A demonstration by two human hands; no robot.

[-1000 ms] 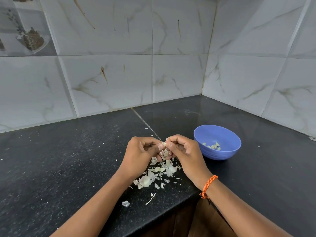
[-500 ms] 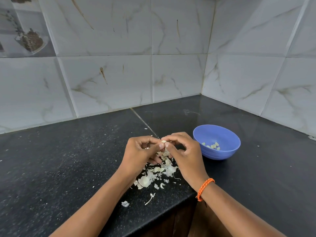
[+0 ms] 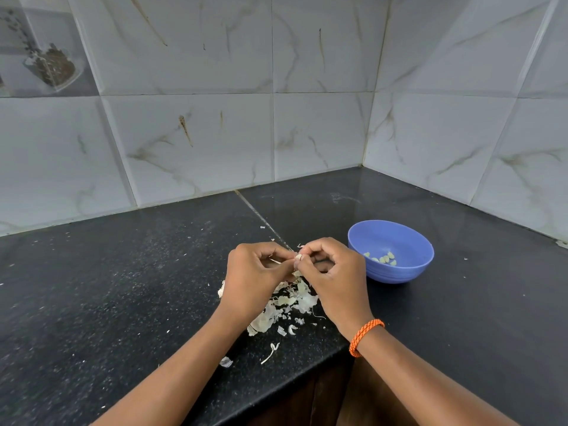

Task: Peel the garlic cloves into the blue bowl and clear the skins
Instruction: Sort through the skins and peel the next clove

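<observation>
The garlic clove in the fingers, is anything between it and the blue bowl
Nothing visible. Both hands, left hand and right hand, pinch the garlic clove above the skins; the blue bowl sits just beyond the right hand, open-topped.

Setting: a home kitchen, corner of the worktop. We list as evidence a polished black granite counter (image 3: 123,287) with a seam across it, meeting two walls of grey marble-look tiles (image 3: 322,133); one decorative tile (image 3: 46,56) at upper left bears a printed food picture. We also note dark wooden cabinet fronts (image 3: 322,401) under the counter's edge.
</observation>
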